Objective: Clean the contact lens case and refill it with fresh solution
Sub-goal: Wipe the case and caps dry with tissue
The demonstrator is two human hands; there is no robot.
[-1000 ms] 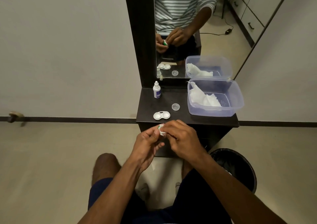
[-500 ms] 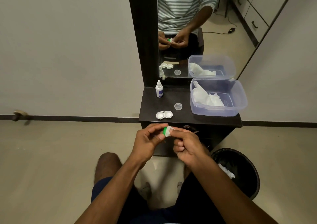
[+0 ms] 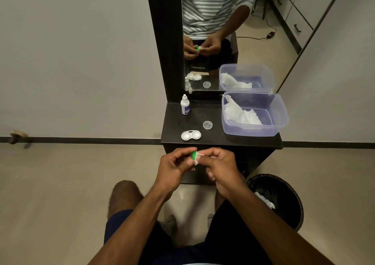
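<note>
My left hand [image 3: 174,166] pinches a green lens-case cap [image 3: 194,154] on edge in front of the dark shelf [image 3: 223,141]. My right hand [image 3: 220,163] pinches a small white tissue piece [image 3: 198,157] against the cap's open side. The white twin-well lens case [image 3: 191,135] lies on the shelf's front left with both wells uncovered. A clear round cap [image 3: 207,125] lies behind it to the right. The white solution bottle [image 3: 185,107] stands upright at the back left, capped.
A clear plastic tub [image 3: 272,130] with crumpled white tissues [image 3: 239,111] fills the shelf's right side. A mirror [image 3: 213,31] rises behind the shelf. A black waste bin [image 3: 290,200] with white tissue in it stands on the floor, right of my knees.
My hands have drawn slightly apart, so the green cap shows between them. The tissue has shifted to the cap's right side. Things on the shelf have not moved.
</note>
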